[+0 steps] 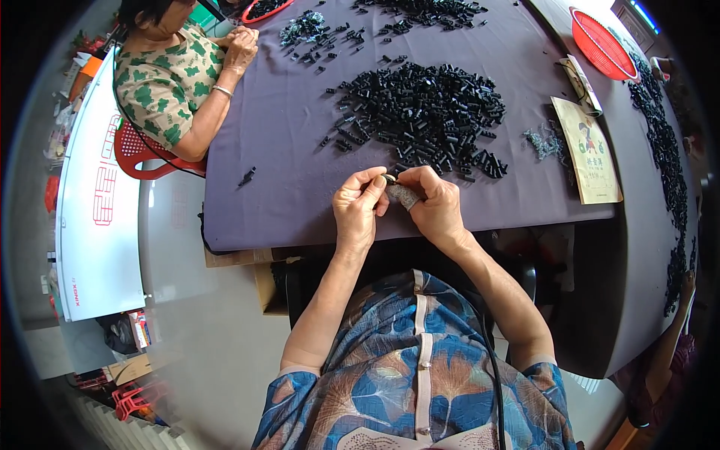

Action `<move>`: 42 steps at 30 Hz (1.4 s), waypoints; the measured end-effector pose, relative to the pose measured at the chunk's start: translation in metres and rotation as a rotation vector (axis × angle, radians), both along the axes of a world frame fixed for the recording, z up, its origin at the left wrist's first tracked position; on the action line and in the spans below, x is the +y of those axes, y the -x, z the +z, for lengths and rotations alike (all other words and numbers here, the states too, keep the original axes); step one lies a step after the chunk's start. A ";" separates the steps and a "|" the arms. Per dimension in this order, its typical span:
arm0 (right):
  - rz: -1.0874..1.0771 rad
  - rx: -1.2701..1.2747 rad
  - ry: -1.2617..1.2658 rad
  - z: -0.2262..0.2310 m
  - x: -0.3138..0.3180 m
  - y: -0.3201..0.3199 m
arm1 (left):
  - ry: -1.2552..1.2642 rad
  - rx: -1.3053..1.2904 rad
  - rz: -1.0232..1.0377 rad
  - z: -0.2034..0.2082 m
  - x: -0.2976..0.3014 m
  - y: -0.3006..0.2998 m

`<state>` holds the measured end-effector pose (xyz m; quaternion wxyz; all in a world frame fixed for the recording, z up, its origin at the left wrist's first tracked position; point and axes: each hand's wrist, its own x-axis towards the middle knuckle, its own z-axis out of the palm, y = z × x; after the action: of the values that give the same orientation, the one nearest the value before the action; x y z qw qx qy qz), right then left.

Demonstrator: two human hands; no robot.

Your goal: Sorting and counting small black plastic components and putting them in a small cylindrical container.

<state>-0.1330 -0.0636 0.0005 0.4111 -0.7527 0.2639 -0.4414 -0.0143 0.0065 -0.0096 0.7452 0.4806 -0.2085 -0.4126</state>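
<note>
At the near edge of the table, my left hand (pixel 358 204) and my right hand (pixel 437 206) meet with fingers pinched. Between the fingertips is a small black piece (pixel 390 178), mostly covered by the fingers. A greyish wrap (pixel 405 196) covers one finger of my right hand. Just beyond my hands spreads a large heap of small black cylindrical parts (pixel 427 105), some lying loose at its edges. A few black parts (pixel 247 177) lie apart to the left. To the right is a small pile of clear and whitish bits (pixel 546 142).
A tan booklet (pixel 589 154) lies at the table's right side, near a red basket (pixel 600 45). At the far left, a person (pixel 169 82) sits working with both hands. More black parts (pixel 667 172) line another table at right, where another person's arm (pixel 679 330) reaches in.
</note>
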 end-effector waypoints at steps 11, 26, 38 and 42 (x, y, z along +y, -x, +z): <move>0.025 0.083 -0.042 -0.002 -0.003 0.002 | 0.018 0.041 -0.007 0.002 0.000 -0.001; 0.211 0.044 -0.138 0.003 -0.012 0.005 | -0.007 0.142 -0.152 0.007 0.002 -0.013; 0.372 0.063 -0.081 0.004 -0.017 0.007 | -0.036 0.096 -0.311 0.012 0.005 -0.017; 0.389 0.017 -0.174 0.005 -0.018 0.007 | -0.042 0.108 -0.335 0.013 0.005 -0.016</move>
<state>-0.1401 -0.0815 0.0060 0.5500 -0.7547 0.1542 -0.3228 0.0020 0.0114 0.0033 0.6660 0.4317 -0.2365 -0.5605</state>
